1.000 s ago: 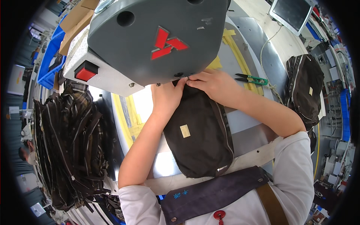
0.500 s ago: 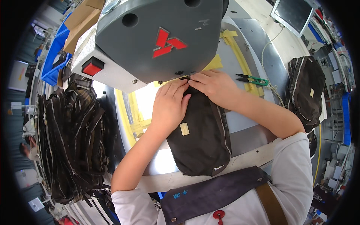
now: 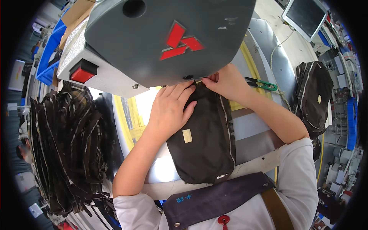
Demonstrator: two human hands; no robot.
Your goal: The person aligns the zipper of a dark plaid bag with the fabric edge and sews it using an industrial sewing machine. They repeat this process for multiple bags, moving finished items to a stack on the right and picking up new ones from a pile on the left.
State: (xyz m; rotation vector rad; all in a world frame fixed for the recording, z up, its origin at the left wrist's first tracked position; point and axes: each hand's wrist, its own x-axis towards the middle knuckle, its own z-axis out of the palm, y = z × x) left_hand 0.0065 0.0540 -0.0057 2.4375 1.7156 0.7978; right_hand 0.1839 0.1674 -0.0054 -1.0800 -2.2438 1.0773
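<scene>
A dark brown fabric pouch (image 3: 201, 142) with a metal zipper along its right side lies flat before me, its far end at the foot of a grey machine head (image 3: 168, 42). My left hand (image 3: 170, 109) rests on the pouch's upper left, fingers stretched flat toward the far edge and thumb apart. Curled at the pouch's far right corner, my right hand (image 3: 229, 86) pinches the edge beside a short piece of zipper (image 3: 199, 81). The machine head hides whatever lies beyond the fingertips. A pale label patch (image 3: 187, 136) sits on the pouch's face.
Green-handled thread snips (image 3: 264, 84) lie right of my right hand. Similar brown pouches are heaped at left (image 3: 69, 149), and another pouch (image 3: 315, 96) lies at right. A red switch (image 3: 83, 71) is on the machine's white side. A small screen (image 3: 305, 17) stands far right.
My right hand has gone from flat fingers to a curled pinch, shifting slightly right and exposing the zipper end. My left hand stays on the pouch. The view has shifted, making the machine head look larger.
</scene>
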